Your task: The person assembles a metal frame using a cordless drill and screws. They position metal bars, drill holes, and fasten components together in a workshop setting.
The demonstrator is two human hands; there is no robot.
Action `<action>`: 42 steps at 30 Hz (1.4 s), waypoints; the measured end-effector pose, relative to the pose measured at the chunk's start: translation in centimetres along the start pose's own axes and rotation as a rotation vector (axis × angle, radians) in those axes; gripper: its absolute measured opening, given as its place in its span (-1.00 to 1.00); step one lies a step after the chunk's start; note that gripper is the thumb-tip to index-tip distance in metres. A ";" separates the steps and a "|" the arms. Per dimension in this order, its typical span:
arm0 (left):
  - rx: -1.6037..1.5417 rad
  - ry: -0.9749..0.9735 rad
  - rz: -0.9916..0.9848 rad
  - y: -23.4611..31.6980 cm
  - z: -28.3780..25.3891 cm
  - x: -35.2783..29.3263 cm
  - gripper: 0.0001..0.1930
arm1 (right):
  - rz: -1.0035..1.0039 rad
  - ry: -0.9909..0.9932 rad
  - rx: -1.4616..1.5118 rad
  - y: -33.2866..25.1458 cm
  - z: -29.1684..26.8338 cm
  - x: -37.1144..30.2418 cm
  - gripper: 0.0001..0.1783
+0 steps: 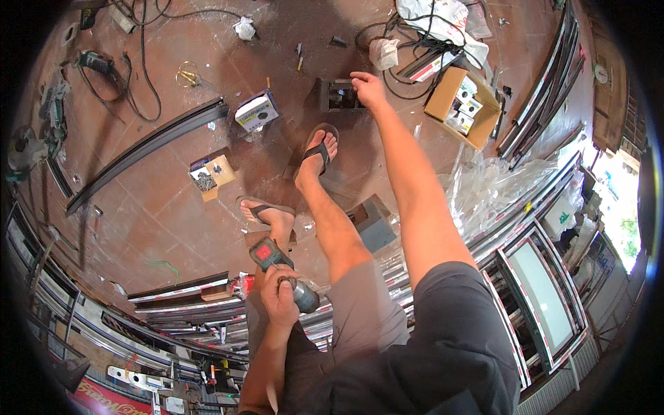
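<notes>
My left hand (279,296) is wrapped round the grip of a dark cordless drill (306,296), whose battery end points up and away. The drill is above my left lap. My right arm stretches far forward, and my right hand (370,90) is at the right edge of a small dark open box (341,95) on the floor. Its fingers are bent together at the tips; anything between them is too small to make out. Just left of that box stands a white and blue carton (256,111).
An open carton of screws (205,181) lies at left, near a long dark metal profile (152,152). At right is a cardboard box (462,109) holding small white boxes. Cables (394,34) and a corded power tool (98,63) lie farther off. Stacked profiles (207,321) are close by.
</notes>
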State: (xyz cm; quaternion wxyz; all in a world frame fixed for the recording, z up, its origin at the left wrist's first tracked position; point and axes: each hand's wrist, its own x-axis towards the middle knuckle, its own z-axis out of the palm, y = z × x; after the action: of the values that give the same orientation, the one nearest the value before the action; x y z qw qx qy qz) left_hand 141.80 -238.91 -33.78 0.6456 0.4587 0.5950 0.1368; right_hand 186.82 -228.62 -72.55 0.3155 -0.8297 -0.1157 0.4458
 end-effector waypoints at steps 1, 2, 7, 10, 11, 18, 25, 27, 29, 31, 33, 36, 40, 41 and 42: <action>-0.002 0.005 0.020 -0.7 -0.7 -0.1 -0.48 | -0.062 0.007 -0.061 0.1 -0.5 0.0 -0.63; -0.002 0.024 0.038 -1.5 -1.1 -0.2 -0.50 | -0.040 0.004 -0.033 -0.1 0.0 -0.8 -0.62; -0.026 0.102 0.043 -3.0 -3.6 -1.2 -0.48 | 0.014 -0.007 -0.090 -1.5 0.6 -5.4 -0.44; -0.068 0.090 0.086 -2.7 -5.5 -0.9 -0.48 | -0.042 0.138 -0.399 3.1 -1.9 -8.5 -0.20; -0.020 0.103 0.105 -2.8 -6.2 -1.4 -0.49 | -0.073 0.143 -0.529 3.8 -1.1 -11.7 -0.15; -0.165 0.268 0.131 -0.6 -12.8 -5.5 -0.48 | 0.370 -0.423 -0.104 10.7 -7.6 -47.5 -0.26; -0.144 0.385 0.182 1.0 -22.3 -12.0 -0.49 | 1.032 -0.248 0.440 -2.3 -14.7 -72.6 -0.13; -0.037 0.445 0.191 0.3 -24.1 -14.0 -0.52 | 0.798 -0.253 0.063 -4.8 -15.8 -73.3 -0.15; 0.052 0.515 0.208 -1.9 -25.1 -16.3 -0.59 | 0.582 -0.237 -0.269 -7.6 -16.5 -72.9 -0.09; 0.102 0.567 0.195 -4.4 -25.7 -18.4 -0.61 | 0.392 -0.240 -0.614 -5.0 -17.6 -71.4 0.00; 0.124 0.610 0.144 -6.0 -25.0 -20.7 -0.62 | 0.364 -0.263 -0.781 -4.0 -18.5 -70.0 0.07; 0.041 0.675 0.070 -10.3 -22.7 -24.2 -0.60 | 0.414 -0.304 -0.739 -2.9 -21.5 -66.4 0.07; -0.049 0.667 -0.086 -14.5 -17.3 -28.5 -0.60 | 0.481 -0.341 -0.711 -5.2 -24.1 -62.2 0.05; -0.096 0.681 -0.113 -16.1 -15.4 -29.5 -0.60 | 0.519 -0.404 -0.702 -8.7 -22.7 -61.0 0.06; -0.145 0.698 -0.142 -17.6 -13.5 -30.7 -0.60 | 0.503 -0.410 -0.683 -9.0 -23.1 -60.0 0.07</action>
State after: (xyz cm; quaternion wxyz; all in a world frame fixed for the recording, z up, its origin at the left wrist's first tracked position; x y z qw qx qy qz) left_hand 115.43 -264.81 -25.61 0.4423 0.2950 0.7987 0.2818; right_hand 171.82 -259.72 -17.59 -0.1228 -0.7831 -0.1114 0.5994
